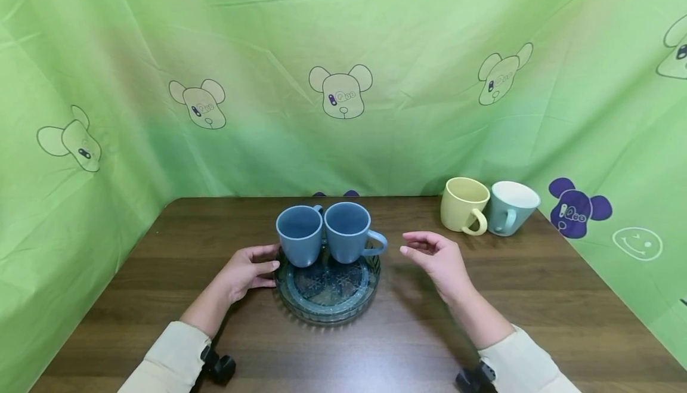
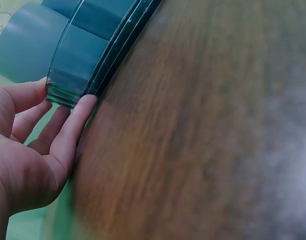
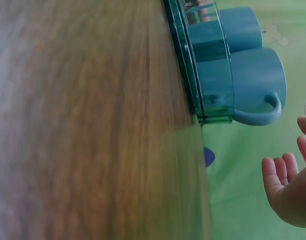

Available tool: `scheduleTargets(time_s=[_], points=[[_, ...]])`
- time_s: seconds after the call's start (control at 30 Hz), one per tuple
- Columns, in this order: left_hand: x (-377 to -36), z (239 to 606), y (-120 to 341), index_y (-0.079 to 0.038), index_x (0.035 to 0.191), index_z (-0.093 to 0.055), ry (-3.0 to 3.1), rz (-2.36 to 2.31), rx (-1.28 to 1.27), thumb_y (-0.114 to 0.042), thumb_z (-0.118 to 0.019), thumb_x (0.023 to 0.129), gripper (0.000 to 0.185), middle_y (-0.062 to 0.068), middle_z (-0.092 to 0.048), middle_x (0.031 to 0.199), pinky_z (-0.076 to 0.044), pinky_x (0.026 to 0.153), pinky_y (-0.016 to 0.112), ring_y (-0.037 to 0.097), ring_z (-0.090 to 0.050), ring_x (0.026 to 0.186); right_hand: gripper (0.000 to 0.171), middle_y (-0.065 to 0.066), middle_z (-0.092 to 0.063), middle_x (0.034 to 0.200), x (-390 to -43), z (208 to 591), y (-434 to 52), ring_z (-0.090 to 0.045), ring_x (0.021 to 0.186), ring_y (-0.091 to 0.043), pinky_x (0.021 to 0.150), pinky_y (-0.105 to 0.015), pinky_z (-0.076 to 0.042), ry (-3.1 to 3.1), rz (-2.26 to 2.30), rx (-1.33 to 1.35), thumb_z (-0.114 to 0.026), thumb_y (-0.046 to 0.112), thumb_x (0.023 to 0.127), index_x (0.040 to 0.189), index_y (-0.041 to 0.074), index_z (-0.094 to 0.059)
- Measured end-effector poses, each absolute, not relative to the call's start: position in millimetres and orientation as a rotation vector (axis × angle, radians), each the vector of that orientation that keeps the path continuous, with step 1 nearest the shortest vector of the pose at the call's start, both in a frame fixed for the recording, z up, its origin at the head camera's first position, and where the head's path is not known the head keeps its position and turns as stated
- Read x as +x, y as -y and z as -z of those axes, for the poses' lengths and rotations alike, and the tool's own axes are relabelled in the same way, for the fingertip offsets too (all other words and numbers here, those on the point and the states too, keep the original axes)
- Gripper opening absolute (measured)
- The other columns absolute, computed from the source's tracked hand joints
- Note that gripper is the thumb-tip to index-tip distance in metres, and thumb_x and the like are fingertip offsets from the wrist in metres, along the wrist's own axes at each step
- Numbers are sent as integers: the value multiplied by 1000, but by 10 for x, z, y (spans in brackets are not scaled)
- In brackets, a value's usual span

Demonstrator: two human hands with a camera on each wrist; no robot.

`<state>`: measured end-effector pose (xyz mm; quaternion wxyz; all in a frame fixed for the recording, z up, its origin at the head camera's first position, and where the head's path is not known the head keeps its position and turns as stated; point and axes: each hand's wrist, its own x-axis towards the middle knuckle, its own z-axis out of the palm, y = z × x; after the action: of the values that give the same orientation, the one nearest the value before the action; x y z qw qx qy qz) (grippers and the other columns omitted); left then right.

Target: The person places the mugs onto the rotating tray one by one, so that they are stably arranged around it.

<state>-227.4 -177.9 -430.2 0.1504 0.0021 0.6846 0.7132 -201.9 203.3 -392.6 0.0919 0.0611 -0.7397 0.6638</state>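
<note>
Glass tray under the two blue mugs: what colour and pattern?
Teal-blue glass tray, with a pressed star-like pattern; clearest in the head view.

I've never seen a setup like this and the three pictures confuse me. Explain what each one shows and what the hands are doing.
There is no machine here: a person works with two bare hands and wears three cameras. The big picture comes from a camera on the head, looking down at a wooden table. The other two come from cameras on the wrists, so they look tilted and very close.

On the table stands a glass tray with two blue mugs on it. Farther back on the right stand a yellow mug and a pale blue mug.

The left hand touches the tray's rim with straight fingers; the left wrist view shows this up close. The right hand hovers beside the tray, relaxed, holding nothing. Green cloth hangs behind.
</note>
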Motion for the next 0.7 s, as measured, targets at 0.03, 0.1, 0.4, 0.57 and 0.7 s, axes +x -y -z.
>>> scheduleTargets(time_s=[0.03, 0.1, 0.4, 0.57, 0.7], points=[[-2268, 4303, 1780, 8, 141, -43, -1967, -2051, 5, 4, -61, 92, 52, 29, -38, 145, -58, 78, 44, 24, -62, 99, 38, 10, -69, 90, -2018, 3926, -2044, -65, 89, -8, 77, -19, -54, 2202, -1946, 191, -74, -3, 82, 115, -16, -61], [-2257, 4304, 1782, 8, 142, -43, -1971, -2051, 5, 3, -61, 92, 53, 30, -37, 145, -58, 78, 44, 25, -62, 99, 37, 9, -69, 91, -2017, 3927, -2066, -65, 89, -8, 79, -19, -54, 2200, -1910, 215, -74, -4, 82, 115, -16, -61], [-2192, 4288, 1771, 11, 141, -39, -1965, -2065, 26, 6, -61, 91, 55, 30, -37, 144, -59, 74, 42, 25, -63, 92, 36, 11, -66, 97, -1989, 3914, -2154, -63, 90, -5, 81, -18, -53, 2225, -1782, 290, -77, -3, 80, 114, -9, -65], [-2173, 4315, 1770, 12, 138, -39, -1955, -2086, 53, 6, -61, 89, 54, 30, -37, 140, -59, 74, 43, 23, -62, 90, 35, 2, -64, 102, -1986, 3910, -2225, -63, 90, -4, 80, -17, -53, 2236, -1711, 312, -77, -2, 80, 113, -8, -66], [-2160, 4336, 1771, 13, 136, -39, -1955, -2095, 54, 7, -61, 89, 53, 30, -38, 138, -59, 74, 43, 24, -63, 87, 34, -5, -64, 104, -2002, 3921, -2285, -63, 90, -4, 79, -17, -54, 2220, -1677, 315, -76, -5, 80, 112, -10, -65]])
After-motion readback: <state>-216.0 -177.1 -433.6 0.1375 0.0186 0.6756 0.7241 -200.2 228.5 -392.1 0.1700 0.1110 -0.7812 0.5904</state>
